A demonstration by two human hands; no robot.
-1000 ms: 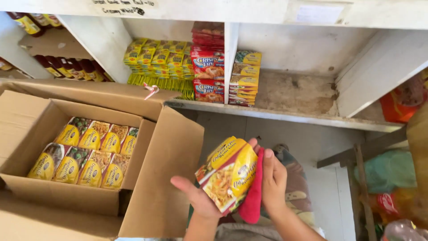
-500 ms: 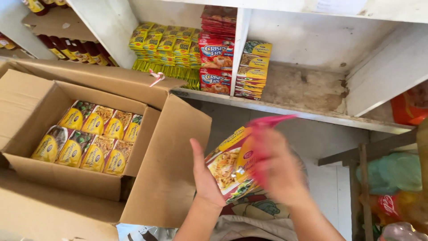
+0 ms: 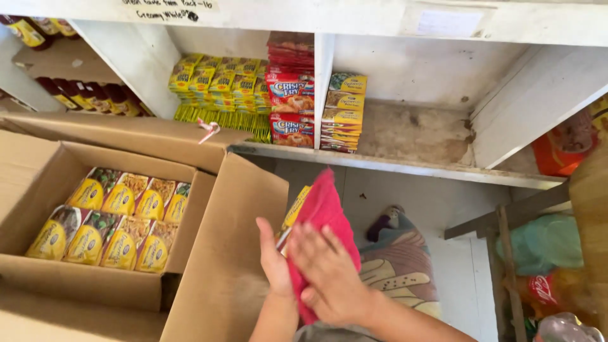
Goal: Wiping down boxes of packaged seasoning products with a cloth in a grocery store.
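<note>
Now the red cloth (image 3: 324, 218) lies flat over the yellow packet (image 3: 296, 208), where half a second ago it stuck up above it. Her right hand (image 3: 329, 272) presses the cloth down, fingers spread; the left hand (image 3: 271, 256) grips the packet from behind. Just left, an open cardboard box (image 3: 95, 285) holds two rows of yellow sachets (image 3: 117, 218) standing on edge. Above, the white shelf (image 3: 405, 166) carries stacked yellow-green packets (image 3: 218, 79), red boxes (image 3: 290, 104) and a stack of yellow packs (image 3: 342, 114); dark bottles (image 3: 88, 96) stand far left.
</note>
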